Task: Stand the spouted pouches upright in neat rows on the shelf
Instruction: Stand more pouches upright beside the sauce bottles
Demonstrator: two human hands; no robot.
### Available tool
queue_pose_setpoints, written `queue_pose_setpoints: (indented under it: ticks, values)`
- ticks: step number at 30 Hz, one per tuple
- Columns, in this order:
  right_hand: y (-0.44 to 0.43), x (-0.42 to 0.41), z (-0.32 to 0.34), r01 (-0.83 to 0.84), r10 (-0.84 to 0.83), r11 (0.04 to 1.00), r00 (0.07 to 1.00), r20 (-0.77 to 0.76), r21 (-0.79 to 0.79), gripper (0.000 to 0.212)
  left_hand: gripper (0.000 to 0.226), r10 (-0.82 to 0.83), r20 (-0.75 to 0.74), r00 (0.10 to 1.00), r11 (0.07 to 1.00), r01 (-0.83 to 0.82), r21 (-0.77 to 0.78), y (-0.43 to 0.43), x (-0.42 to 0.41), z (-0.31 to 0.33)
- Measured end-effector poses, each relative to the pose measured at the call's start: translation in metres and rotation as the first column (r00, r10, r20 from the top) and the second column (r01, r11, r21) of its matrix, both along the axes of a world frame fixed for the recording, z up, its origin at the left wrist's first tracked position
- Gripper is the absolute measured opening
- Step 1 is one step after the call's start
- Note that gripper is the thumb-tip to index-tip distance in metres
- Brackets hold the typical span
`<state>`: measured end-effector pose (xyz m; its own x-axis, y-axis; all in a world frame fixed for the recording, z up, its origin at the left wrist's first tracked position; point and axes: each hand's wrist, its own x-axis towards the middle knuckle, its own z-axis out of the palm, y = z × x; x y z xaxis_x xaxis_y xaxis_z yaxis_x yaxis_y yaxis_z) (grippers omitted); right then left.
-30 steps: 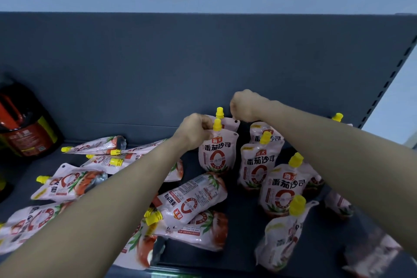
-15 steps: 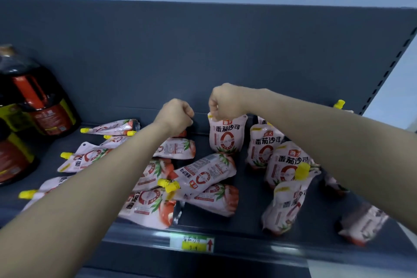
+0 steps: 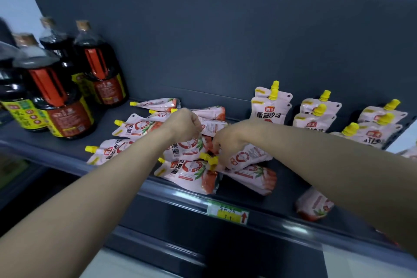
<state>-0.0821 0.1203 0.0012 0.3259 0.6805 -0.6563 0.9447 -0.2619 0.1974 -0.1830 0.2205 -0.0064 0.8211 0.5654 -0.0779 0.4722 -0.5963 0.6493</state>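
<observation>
Reaching into the heap of fallen pouches at the middle of the frame, the right hand (image 3: 228, 142) curls around the spout end of a lying pouch (image 3: 247, 157), fingers closed near its yellow cap (image 3: 211, 160); whether they actually pinch the cap cannot be told. The left hand (image 3: 184, 125) sits just to the left, balled into a loose fist over another flat pouch (image 3: 187, 150), and whether it grips anything is hidden.

Half a second ago both fists were higher, at the top of an upright pouch near the back panel; now they have dropped down and forward onto the heap. The view has also swung left and pulled back, so more of the shelf shows.

Around the hands, the lying pouches (image 3: 144, 126) spread across the centre and left-centre of the grey shelf (image 3: 67, 153), spouts pointing left. One more pouch (image 3: 314, 205) lies alone at the lower right, near the front rail.

Toward the right of the frame, the standing pouches (image 3: 270, 108) form short rows front to back against the back panel (image 3: 225, 40), yellow caps up.

At the left of the frame, dark soy sauce bottles (image 3: 99, 67) stand grouped. A green and yellow price tag (image 3: 228, 212) sits on the front rail below the hands.
</observation>
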Motion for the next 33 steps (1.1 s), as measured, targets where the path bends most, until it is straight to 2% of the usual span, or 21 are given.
queue_pose_setpoints:
  ticks: [2, 4, 7, 9, 12, 15, 20, 21, 25, 26, 29, 33]
  values:
    - [0.0, -0.002, -0.009, 0.001, -0.003, 0.998, 1.0, 0.029, 0.069, 0.046, 0.016, -0.001, -0.015, 1.0, 1.0, 0.001, -0.011, 0.001, -0.004, -0.004]
    - [-0.001, -0.001, -0.014, -0.022, 0.017, 0.993, 0.999, 0.051, 0.114, 0.048, 0.024, -0.004, -0.023, 1.0, 1.0, 0.003, -0.03, 0.001, -0.006, -0.008]
    - [-0.004, -0.001, -0.015, -0.042, 0.043, 0.985, 0.999, -0.006, 0.17, 0.049, 0.018, -0.02, -0.05, 0.999, 1.0, 0.02, -0.011, -0.001, -0.008, -0.012]
    - [-0.007, -0.002, -0.016, -0.071, 0.082, 0.972, 0.996, -0.042, 0.226, 0.04, 0.016, -0.061, -0.104, 0.993, 0.998, 0.064, 0.028, -0.004, -0.007, -0.013]
    - [-0.01, -0.006, -0.018, -0.136, 0.154, 0.947, 0.987, -0.037, 0.292, 0.021, 0.033, -0.137, -0.216, 0.967, 0.985, 0.155, 0.071, -0.01, -0.007, -0.017]
    - [-0.016, -0.006, -0.007, -0.132, 0.153, 0.937, 0.988, -0.04, 0.323, 0.019, 0.039, -0.18, -0.262, 0.948, 0.975, 0.207, 0.082, -0.014, -0.007, -0.024]
    - [-0.03, 0.008, 0.039, -0.036, 0.047, 0.918, 0.999, -0.019, 0.394, 0.015, 0.047, -0.274, -0.333, 0.902, 0.95, 0.307, 0.05, -0.018, 0.001, -0.031]
    - [-0.034, 0.012, 0.047, -0.009, 0.019, 0.913, 1.0, -0.021, 0.407, 0.01, 0.045, -0.291, -0.36, 0.887, 0.942, 0.332, 0.057, -0.02, 0.003, -0.032]
    - [-0.049, 0.025, 0.065, 0.103, -0.103, 0.888, 0.994, -0.026, 0.448, 0.019, 0.027, -0.319, -0.421, 0.849, 0.912, 0.395, 0.106, -0.023, 0.012, -0.036]
    - [-0.053, 0.028, 0.066, 0.129, -0.13, 0.876, 0.991, -0.029, 0.465, 0.017, 0.021, -0.323, -0.428, 0.844, 0.907, 0.405, 0.115, -0.023, 0.013, -0.036]
    - [-0.062, 0.035, 0.067, 0.183, -0.2, 0.837, 0.98, -0.024, 0.515, 0.003, 0.03, -0.303, -0.435, 0.848, 0.909, 0.395, 0.136, -0.024, 0.017, -0.038]
    - [-0.069, 0.044, 0.065, 0.233, -0.255, 0.81, 0.966, -0.034, 0.539, 0.018, 0.026, -0.314, -0.388, 0.867, 0.912, 0.388, 0.129, -0.025, 0.017, -0.039]
